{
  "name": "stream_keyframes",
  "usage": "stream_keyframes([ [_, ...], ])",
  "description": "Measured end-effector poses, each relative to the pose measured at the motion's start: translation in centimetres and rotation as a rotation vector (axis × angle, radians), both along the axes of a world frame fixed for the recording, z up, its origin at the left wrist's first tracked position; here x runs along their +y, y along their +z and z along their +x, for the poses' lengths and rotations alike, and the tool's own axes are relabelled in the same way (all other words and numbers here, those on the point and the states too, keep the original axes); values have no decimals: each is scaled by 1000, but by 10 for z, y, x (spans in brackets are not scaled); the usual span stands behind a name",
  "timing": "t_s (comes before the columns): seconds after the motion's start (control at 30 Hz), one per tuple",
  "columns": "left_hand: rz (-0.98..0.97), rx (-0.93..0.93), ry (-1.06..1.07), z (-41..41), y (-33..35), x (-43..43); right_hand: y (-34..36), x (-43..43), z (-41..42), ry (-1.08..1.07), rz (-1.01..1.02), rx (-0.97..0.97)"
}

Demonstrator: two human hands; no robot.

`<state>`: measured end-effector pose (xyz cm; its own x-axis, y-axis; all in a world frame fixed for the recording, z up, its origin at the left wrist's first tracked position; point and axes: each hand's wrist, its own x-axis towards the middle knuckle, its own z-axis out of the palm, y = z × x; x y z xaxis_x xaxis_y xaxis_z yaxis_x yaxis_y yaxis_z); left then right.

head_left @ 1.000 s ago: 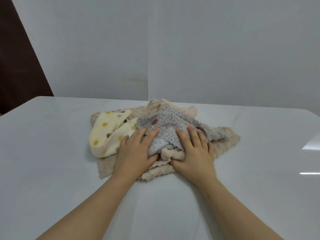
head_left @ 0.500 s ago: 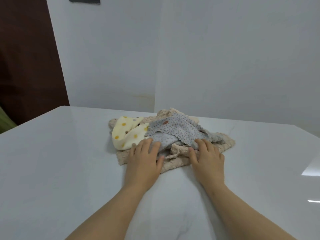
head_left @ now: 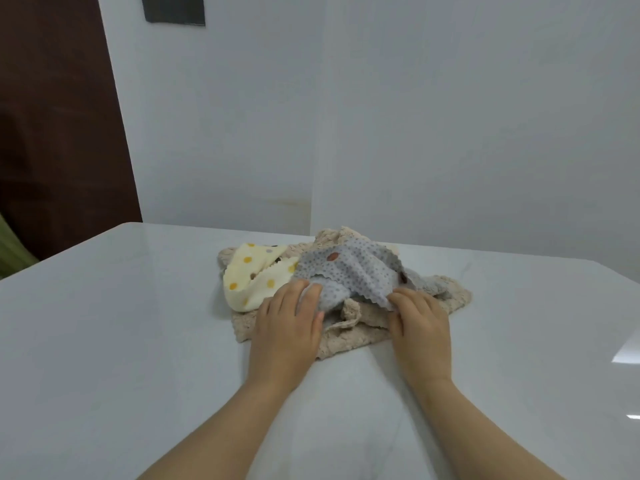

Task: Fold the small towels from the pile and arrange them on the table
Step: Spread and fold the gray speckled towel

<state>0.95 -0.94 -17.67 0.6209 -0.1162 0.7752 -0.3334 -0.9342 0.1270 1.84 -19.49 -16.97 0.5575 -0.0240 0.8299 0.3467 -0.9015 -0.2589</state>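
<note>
Curling onto grey towel (head_left: 349, 268) edge, right hand (head_left: 420, 323) grip no longer flat, left hand (head_left: 287, 322) grip still spread flat

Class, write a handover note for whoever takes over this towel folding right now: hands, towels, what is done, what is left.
Left hand: flat on the grey dotted towel, fingers straight.
Right hand: fingertips at that towel's scalloped edge; grip unclear.
Heaped on the white table: grey one on top, yellow polka-dot towel to its left, beige towels underneath.
Done: nothing folded yet.
Left: fold every towel, arrange them.
</note>
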Motion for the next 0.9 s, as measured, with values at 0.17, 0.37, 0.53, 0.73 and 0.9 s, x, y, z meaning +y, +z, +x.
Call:
stream_keyframes([
  [0.17, 30, -17, -68, -19, -1, 0, -7, 8, -47, 159, -75, -114],
  [0.37, 48, -58, -137, -44, -2, -4, -2, 7, -105, 378, -81, -18],
  [0.53, -33, 18, -260, -73, -3, 3, 0, -1, -119, 333, 211, 323],
  [0.73, -64, 400, -313, -83, 3, 16, 2, -4, -116, 448, 325, 503],
  [0.9, -34, 842, -560, -92, 20, 38, 11, 2, -117, 565, 709, 744],
])
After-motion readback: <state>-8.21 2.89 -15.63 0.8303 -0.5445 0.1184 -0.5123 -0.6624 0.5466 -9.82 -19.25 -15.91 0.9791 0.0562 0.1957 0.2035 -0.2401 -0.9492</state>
